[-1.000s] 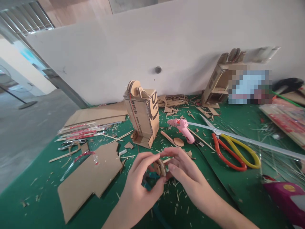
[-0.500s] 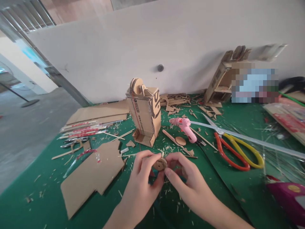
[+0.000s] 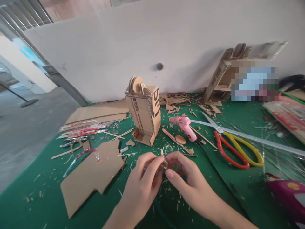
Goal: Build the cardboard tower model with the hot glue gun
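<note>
Small round tan cardboard disc (image 3: pixel 165 163) between two bare hands, in front of the upright tan cardboard box with black print (image 3: pixel 145 116).
The left hand (image 3: pixel 144 178) has its fingers and thumb closed on the disc, which peeks out at its fingertips, on the near side of the box and slightly to its right; the right hand (image 3: pixel 187 178) is curled just to the disc's right, its fingertips close by, though whether they pinch it I cannot tell. Fingers hide most of the disc, so its tilt is unclear. The pink plastic glue gun (image 3: pixel 188 128) lies right of the box.
</note>
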`<act>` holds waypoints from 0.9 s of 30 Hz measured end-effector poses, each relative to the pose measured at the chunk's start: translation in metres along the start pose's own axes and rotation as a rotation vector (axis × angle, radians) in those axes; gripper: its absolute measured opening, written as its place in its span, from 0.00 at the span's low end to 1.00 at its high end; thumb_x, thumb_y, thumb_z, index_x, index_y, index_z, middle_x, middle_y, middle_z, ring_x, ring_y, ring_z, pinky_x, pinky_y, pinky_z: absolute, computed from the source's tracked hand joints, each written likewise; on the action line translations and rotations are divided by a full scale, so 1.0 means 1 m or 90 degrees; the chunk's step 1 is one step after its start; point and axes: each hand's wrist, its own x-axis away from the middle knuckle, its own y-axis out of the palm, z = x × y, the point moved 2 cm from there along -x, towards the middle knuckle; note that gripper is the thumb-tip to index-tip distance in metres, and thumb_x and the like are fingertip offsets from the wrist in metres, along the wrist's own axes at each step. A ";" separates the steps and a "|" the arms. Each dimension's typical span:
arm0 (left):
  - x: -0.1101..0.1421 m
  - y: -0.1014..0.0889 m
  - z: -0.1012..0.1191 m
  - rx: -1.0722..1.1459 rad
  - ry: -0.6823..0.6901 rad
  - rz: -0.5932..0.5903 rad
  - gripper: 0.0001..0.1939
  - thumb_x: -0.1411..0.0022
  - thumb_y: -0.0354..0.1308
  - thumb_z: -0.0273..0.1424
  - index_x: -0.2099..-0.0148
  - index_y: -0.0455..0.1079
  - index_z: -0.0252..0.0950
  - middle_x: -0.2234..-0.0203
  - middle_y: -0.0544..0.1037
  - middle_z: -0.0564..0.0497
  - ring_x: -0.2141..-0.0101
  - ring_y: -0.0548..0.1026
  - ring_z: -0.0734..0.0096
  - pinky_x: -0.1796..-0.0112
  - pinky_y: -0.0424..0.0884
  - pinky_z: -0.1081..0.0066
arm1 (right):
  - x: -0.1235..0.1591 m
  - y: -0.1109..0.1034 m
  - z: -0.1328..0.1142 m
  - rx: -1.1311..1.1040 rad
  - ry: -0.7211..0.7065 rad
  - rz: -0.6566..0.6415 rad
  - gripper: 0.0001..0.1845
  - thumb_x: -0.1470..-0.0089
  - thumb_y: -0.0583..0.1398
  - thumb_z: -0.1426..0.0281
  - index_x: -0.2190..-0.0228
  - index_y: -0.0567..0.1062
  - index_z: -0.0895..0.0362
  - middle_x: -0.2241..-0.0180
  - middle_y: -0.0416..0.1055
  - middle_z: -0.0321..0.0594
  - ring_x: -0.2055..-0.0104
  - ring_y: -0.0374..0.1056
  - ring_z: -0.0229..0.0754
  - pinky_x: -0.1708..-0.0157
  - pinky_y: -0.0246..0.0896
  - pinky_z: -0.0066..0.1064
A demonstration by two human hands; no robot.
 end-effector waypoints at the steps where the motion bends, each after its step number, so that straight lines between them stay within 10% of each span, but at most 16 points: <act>1: 0.000 -0.001 0.000 0.000 -0.001 0.005 0.22 0.37 0.51 0.20 0.42 0.59 0.40 0.53 0.66 0.44 0.52 0.73 0.66 0.53 0.74 0.69 | 0.000 0.000 -0.001 -0.003 -0.003 -0.005 0.09 0.40 0.55 0.62 0.62 0.69 0.53 0.63 0.70 0.39 0.63 0.68 0.41 0.69 0.64 0.29; 27: 0.006 0.000 -0.002 -0.071 0.155 0.099 0.20 0.38 0.54 0.16 0.45 0.66 0.31 0.57 0.70 0.44 0.56 0.72 0.66 0.53 0.71 0.67 | -0.001 0.001 -0.002 0.047 -0.098 0.067 0.05 0.42 0.56 0.72 0.67 0.72 0.55 0.70 0.72 0.36 0.71 0.69 0.35 0.73 0.67 0.23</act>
